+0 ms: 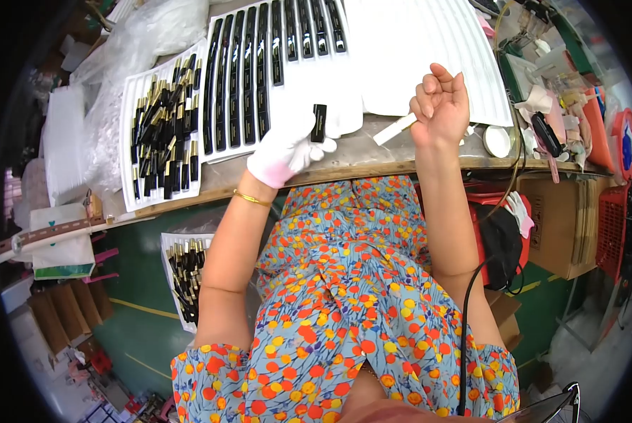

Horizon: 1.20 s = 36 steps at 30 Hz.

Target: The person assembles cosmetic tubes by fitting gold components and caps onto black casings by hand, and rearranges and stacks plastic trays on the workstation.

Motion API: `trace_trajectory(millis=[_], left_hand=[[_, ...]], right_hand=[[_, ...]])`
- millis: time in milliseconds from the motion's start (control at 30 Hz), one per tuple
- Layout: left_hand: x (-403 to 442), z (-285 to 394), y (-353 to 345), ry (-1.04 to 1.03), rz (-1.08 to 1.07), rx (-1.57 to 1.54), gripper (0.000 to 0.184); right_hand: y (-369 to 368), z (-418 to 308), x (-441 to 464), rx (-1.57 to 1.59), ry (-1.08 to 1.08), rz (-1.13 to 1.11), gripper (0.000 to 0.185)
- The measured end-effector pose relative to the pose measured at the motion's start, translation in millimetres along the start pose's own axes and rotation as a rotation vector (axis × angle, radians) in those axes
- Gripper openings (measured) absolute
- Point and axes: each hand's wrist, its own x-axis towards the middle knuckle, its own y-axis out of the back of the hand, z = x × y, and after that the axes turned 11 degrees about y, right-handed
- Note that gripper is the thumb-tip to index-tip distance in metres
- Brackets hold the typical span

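My left hand (288, 151), in a white glove, grips a small black cosmetic tube (319, 123) upright between thumb and fingers. Light marks show on its side. Bare and palm toward me, my right hand (439, 106) is raised over the table edge with its fingers curled. A white stick (393, 131) with a yellowish band juts out from its little-finger side; its far part is hidden by the hand. Behind my hands, a white tray (309, 99) holds rows of black tubes (249, 77), shorter toward the right.
Left of the rows, another white tray (128, 173) carries a loose heap of black-and-gold tubes (164, 130). A blank white ribbed tray (429, 42) lies back right. Near the right edge are a round white lid (497, 142) and a cable. More tubes (187, 275) sit below, left.
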Motion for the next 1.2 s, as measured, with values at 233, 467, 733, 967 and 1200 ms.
trace_trajectory(millis=[233,467,733,967,1200], left_hand=[[2,-24,-9,0.229,0.036,-0.105,0.035],[2,-28,-28,0.217,-0.024,0.098,0.031],[1,-21,-42,0.145,0.123,0.386,0.025],[1,-23,-39,0.042,0.253,0.621,0.021],[-3,-21,-47,0.055,0.297,0.638,0.019]], right_hand=[[-9,8,3,0.024,-0.011,-0.002,0.040],[-16,16,11,0.015,-0.040,0.061,0.040],[-15,18,9,-0.081,-0.058,0.034,0.047],[-19,7,5,-0.098,-0.150,-0.203,0.072],[-22,11,-9,-0.016,-0.213,-0.219,0.079]])
